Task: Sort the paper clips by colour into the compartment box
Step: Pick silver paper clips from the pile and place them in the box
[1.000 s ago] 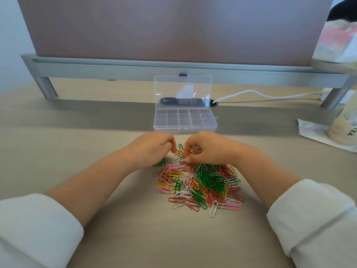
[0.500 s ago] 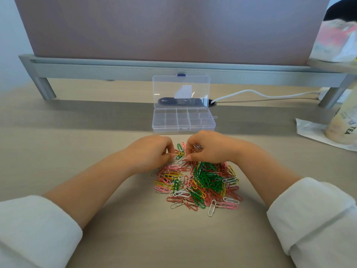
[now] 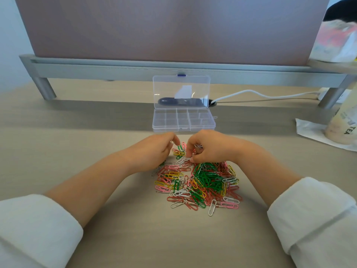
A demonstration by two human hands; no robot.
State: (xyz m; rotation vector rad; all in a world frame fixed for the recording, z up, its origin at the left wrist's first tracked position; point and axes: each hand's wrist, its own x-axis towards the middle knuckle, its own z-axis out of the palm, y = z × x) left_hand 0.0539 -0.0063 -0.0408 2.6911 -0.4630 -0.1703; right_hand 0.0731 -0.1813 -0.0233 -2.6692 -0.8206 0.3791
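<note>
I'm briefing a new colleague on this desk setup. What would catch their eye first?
The bright heap of paper clips, green, pink, red, yellow and white, lies mid-desk. Both hands work at its far edge: the left hand and the right hand pinch at clips. Just beyond them sits the clear compartment box, lid up, its compartments apparently empty.

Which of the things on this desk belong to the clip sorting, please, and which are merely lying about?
Part of the job:
- pile of coloured paper clips
- clear compartment box, lid open, compartments look empty
- left hand and right hand, both picking at the pile's far edge

Just lying about:
- white cable
- tea bottle on a white wrapper
- partition rail
- bag on the shelf
</note>
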